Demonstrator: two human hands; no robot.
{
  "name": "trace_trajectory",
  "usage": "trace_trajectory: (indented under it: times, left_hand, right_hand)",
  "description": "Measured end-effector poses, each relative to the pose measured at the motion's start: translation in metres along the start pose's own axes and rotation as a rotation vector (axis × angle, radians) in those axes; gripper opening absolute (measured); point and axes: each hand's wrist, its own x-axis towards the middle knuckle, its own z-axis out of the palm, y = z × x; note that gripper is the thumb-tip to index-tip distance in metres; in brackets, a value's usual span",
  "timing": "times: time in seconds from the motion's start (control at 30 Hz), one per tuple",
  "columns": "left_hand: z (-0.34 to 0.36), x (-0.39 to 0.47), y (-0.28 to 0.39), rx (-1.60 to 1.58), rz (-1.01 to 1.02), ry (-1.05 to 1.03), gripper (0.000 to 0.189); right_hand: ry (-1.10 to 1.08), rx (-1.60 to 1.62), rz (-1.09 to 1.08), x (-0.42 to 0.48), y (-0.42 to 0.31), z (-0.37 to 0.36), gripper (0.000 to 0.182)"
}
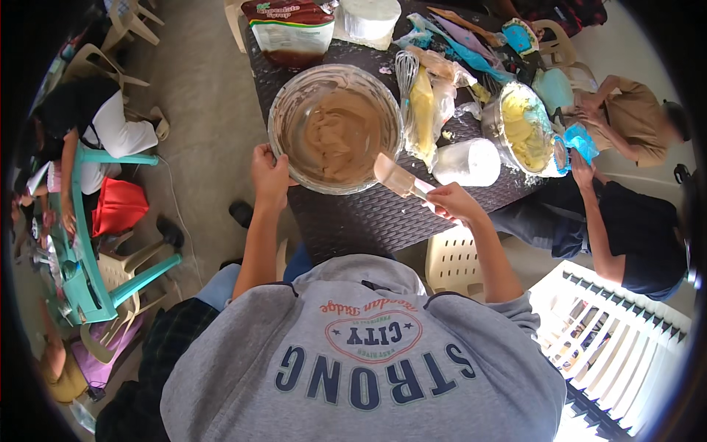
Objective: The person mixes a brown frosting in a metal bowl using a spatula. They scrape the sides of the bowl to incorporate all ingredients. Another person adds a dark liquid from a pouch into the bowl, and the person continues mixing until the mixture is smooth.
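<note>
A metal mixing bowl (280,138) stands on the dark woven-pattern table (353,221). Thick brown frosting (342,124) lies inside it, smeared up the walls. At the bowl's near left rim, my left hand (269,174) grips the edge. My right hand (455,201) holds a spatula (395,177) by its handle. The spatula's brown-coated blade is at the near right rim of the bowl; whether it touches the rim I cannot tell. Just beyond my right hand, a white cylindrical tub (469,163) lies by the bowl.
Behind the bowl are a chocolate syrup pouch (293,33) and a white round container (367,22). To its right lie a wire whisk (407,72), filled piping bags (422,116) and a bowl of yellow and blue frosting (519,127). Co-workers stand at the right, one a dark-shirted person (635,232).
</note>
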Motion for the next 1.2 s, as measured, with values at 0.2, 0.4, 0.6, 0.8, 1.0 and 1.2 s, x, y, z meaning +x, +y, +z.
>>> trace_trajectory:
  times: [0.2,0.4,0.6,0.8,1.0,1.2]
  left_hand:
    - [0.004,-0.002,-0.001,0.073,0.084,-0.012,0.026]
    - [0.018,-0.024,0.015,0.182,0.127,0.039,0.024]
    - [0.031,-0.029,-0.003,0.201,0.377,0.040,0.027]
    - [0.037,-0.034,-0.014,0.130,0.463,0.081,0.024]
    - [0.034,-0.033,-0.018,0.125,0.463,0.059,0.025]
    - [0.035,-0.034,-0.014,0.149,0.451,0.057,0.027]
  right_hand:
    - [0.258,-0.210,-0.261,-0.025,0.038,-0.040,0.023]
    - [0.708,-0.980,-0.508,-0.060,-0.037,-0.017,0.021]
    - [0.667,-1.266,-0.461,-0.027,-0.057,0.025,0.030]
    - [0.480,-1.078,-0.409,-0.033,-0.044,0.067,0.029]
    - [0.546,-0.862,-0.532,-0.025,-0.035,0.078,0.043]
    - [0.682,-0.894,-0.600,-0.009,-0.015,0.080,0.053]
